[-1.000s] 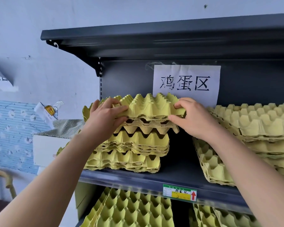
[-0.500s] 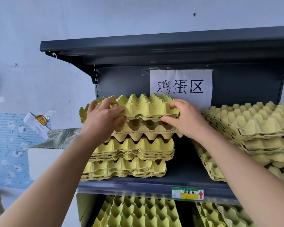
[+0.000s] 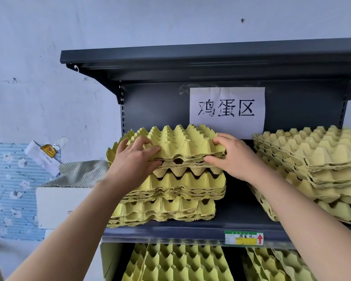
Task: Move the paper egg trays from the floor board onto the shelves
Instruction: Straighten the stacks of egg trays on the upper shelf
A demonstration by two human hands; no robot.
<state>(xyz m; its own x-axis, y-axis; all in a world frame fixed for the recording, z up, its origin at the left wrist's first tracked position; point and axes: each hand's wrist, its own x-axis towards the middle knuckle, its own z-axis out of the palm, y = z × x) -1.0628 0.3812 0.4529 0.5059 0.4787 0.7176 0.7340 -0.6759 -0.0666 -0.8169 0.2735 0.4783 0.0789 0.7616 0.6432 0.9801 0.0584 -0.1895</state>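
Note:
A few yellow paper egg trays (image 3: 182,140) lie on top of a stack of the same trays (image 3: 170,199) at the left of the dark metal shelf (image 3: 170,233). My left hand (image 3: 134,161) grips their left front corner, fingers over the top and thumb under the edge. My right hand (image 3: 233,157) grips their right front corner the same way. A second stack of trays (image 3: 312,165) fills the right side of this shelf.
A white paper sign (image 3: 227,110) hangs on the shelf's back panel. More yellow trays (image 3: 180,264) stand in the shelf below. The top shelf board (image 3: 211,57) overhangs. Left of the shelving stands a white box (image 3: 63,205) with grey cloth and a packet on it.
The top trays have settled lower onto the left stack and slid slightly back, with both hands still holding their front corners. The camera has tilted up a little.

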